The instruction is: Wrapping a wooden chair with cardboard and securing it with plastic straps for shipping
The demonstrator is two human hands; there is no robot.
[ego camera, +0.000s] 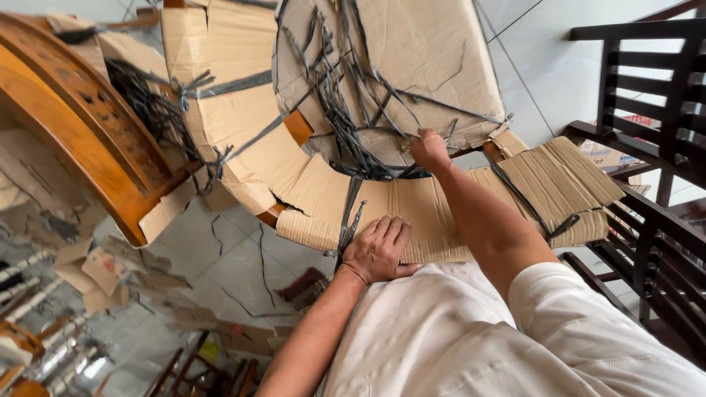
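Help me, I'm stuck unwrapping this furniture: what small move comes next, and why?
Probably pull with the right hand, which grips the black straps bunched over the cardboard wrapping, while the left hand lies flat, bracing it.

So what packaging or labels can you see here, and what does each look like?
Cardboard wrapping: brown corrugated sheets around a curved wooden furniture piece, under the left hand.
Black strapping: tangled bands across the cardboard, gripped by the right hand.
Cardboard scraps: torn brown pieces on the tiled floor, lower left.

Single head view, looking steeply down, close over own arms, cardboard-wrapped wooden frame (pixel 412 213) near, tiled floor (pixel 243 265) beyond
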